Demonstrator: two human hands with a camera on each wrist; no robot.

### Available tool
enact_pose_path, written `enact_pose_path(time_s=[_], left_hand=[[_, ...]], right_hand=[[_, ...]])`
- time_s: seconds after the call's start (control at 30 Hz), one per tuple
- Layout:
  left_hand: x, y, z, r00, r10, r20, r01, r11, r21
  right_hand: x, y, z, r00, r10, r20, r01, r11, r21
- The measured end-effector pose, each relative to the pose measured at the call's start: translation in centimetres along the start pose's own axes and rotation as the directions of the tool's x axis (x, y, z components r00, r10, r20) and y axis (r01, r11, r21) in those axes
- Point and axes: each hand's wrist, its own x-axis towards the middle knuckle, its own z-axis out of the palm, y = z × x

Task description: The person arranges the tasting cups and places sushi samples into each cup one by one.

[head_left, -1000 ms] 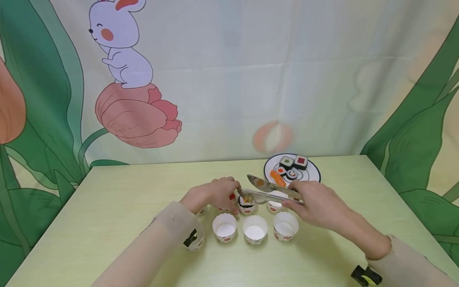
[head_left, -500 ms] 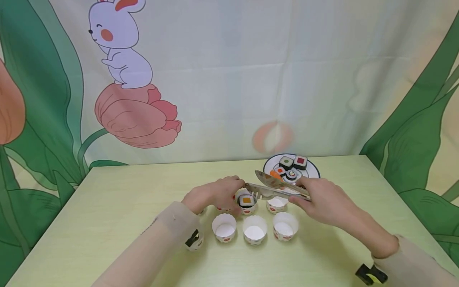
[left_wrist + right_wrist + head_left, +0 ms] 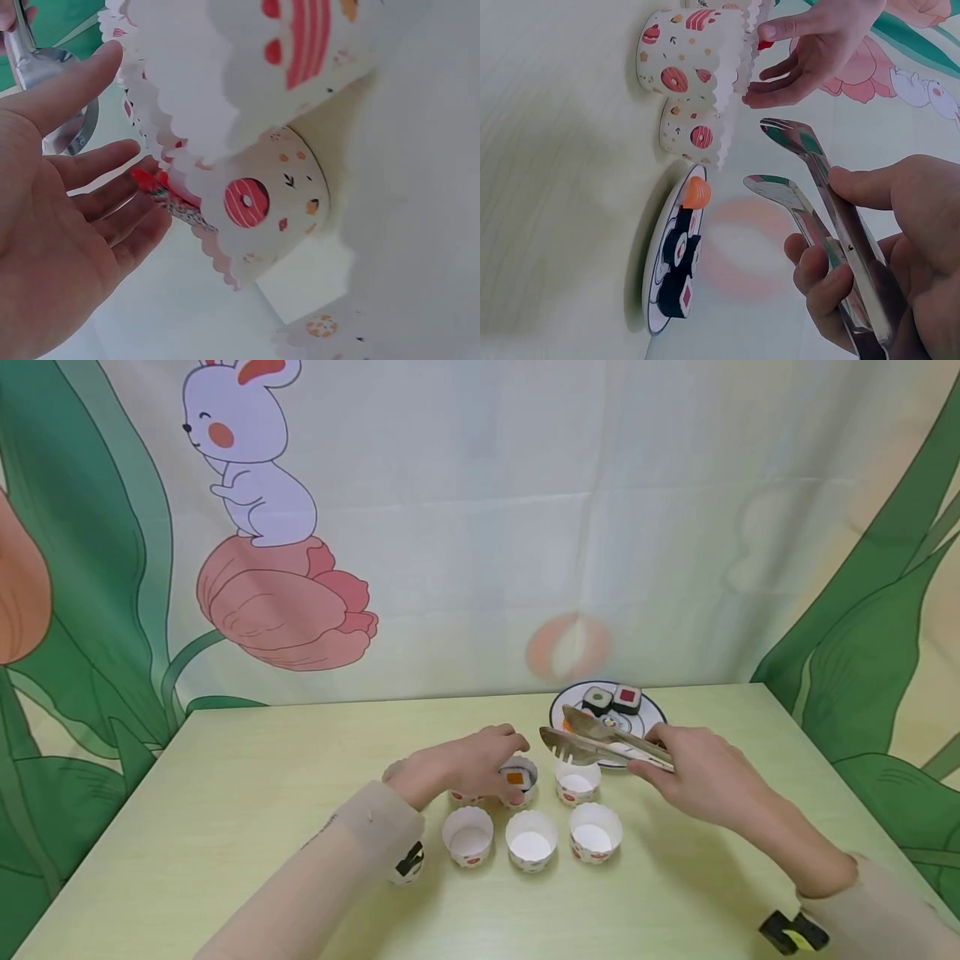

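Observation:
My right hand (image 3: 708, 772) grips metal tongs (image 3: 600, 728), one end spoon-shaped and the other forked. Their tips stand apart above the near left of the sushi plate, with nothing between them. In the head view my left hand (image 3: 468, 764) is at a paper cup holding a square toy sushi roll (image 3: 516, 779) with an orange centre. Its fingers look loosely bent in the left wrist view, beside the scalloped rim of a donut-printed cup (image 3: 277, 195). Something red and dark shows at that rim. Whether the fingertips touch the cup cannot be told.
Three white paper cups (image 3: 531, 843) stand in the near row, with another partly behind my left sleeve. One more cup (image 3: 577, 783) stands before the plate (image 3: 558, 710). Several toy sushi pieces (image 3: 627, 697) lie on the plate. A printed curtain (image 3: 465, 527) hangs behind the table.
The tongs have drawn away from the roll in the cup and moved right, over the plate, with my right hand. My left hand has shifted slightly right over the cup.

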Motion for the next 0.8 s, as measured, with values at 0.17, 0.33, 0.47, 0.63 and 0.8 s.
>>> enact_pose_path(time_s=[0.17, 0.33, 0.47, 0.63, 0.8], left_hand=[[0.2, 0.6, -0.1, 1.0, 0.007, -0.016, -0.007, 1.0, 0.019], [0.5, 1.1, -0.3, 1.0, 0.008, -0.024, -0.007, 1.0, 0.028], [0.9, 1.4, -0.4, 1.0, 0.002, -0.015, -0.001, 0.999, 0.041], [1.2, 1.8, -0.5, 1.0, -0.013, -0.012, 0.014, 0.999, 0.046], [1.5, 2.5, -0.7, 1.0, -0.008, -0.012, 0.009, 0.998, 0.06]], right_hand=[[-0.1, 0.8, -0.4, 0.999, 0.043, 0.009, -0.043, 0.999, -0.011], [-0.2, 1.7, -0.7, 0.998, 0.059, -0.011, -0.059, 0.998, -0.037], [-0.3, 2.3, -0.9, 0.996, 0.088, 0.003, -0.088, 0.995, -0.041], [-0.1, 3.2, -1.0, 0.989, 0.146, 0.036, -0.144, 0.988, -0.047], [0.0, 4.2, -0.9, 0.983, 0.178, 0.044, -0.174, 0.982, -0.071]])
